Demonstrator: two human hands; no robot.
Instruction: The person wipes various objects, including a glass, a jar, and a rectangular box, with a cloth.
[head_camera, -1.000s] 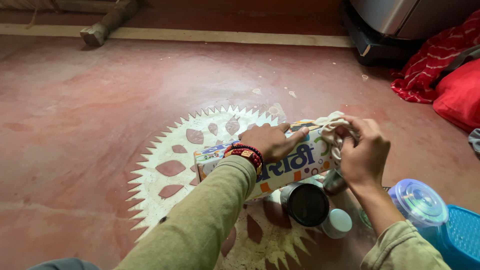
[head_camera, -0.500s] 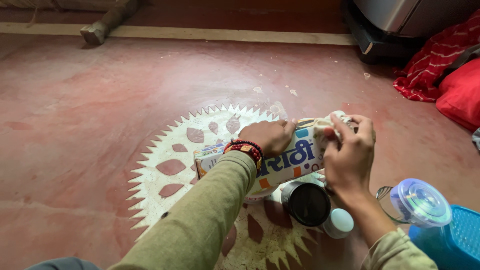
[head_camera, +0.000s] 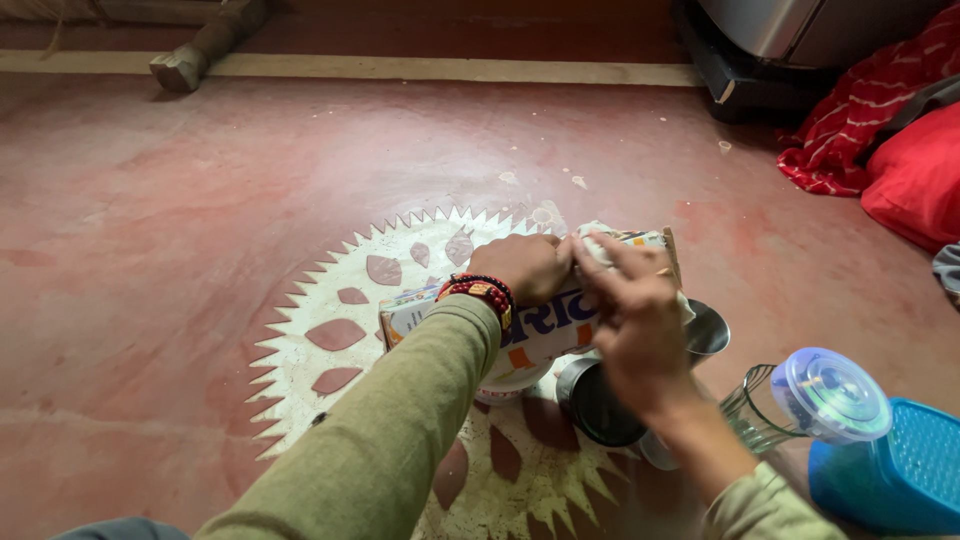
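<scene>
Gripping a long printed carton (head_camera: 520, 325), white with blue and orange markings, the left hand (head_camera: 525, 265) clamps over its top edge, fingers curled down the far side. Closing on the carton's right end, the right hand (head_camera: 635, 320) pinches a crumpled white inner bag (head_camera: 600, 245) that bulges out of the opened flap. Held level and clear of the floor, above a cluster of vessels. Directly beneath: a white cup (head_camera: 510, 385), partly hidden, a dark round steel container (head_camera: 600, 405) touching the right wrist's outline, and a steel bowl (head_camera: 710, 335) just past the right knuckles. Near the right forearm, a clear glass jug with a pale blue lid (head_camera: 825, 395), pressed up against a blue plastic basket (head_camera: 895, 470) at the frame's lower right corner. Crowded on that side, then, with little slack between forearm, jug and basket.

Spreading under everything, a white sawtooth-edged floor pattern (head_camera: 330, 335) painted on the red floor (head_camera: 150, 230). Wide open floor to the left and ahead, up to a pale wooden ledge (head_camera: 400, 68) along the far edge. At upper right, well apart, red cloth (head_camera: 880, 130) and a dark appliance base (head_camera: 760, 90).
</scene>
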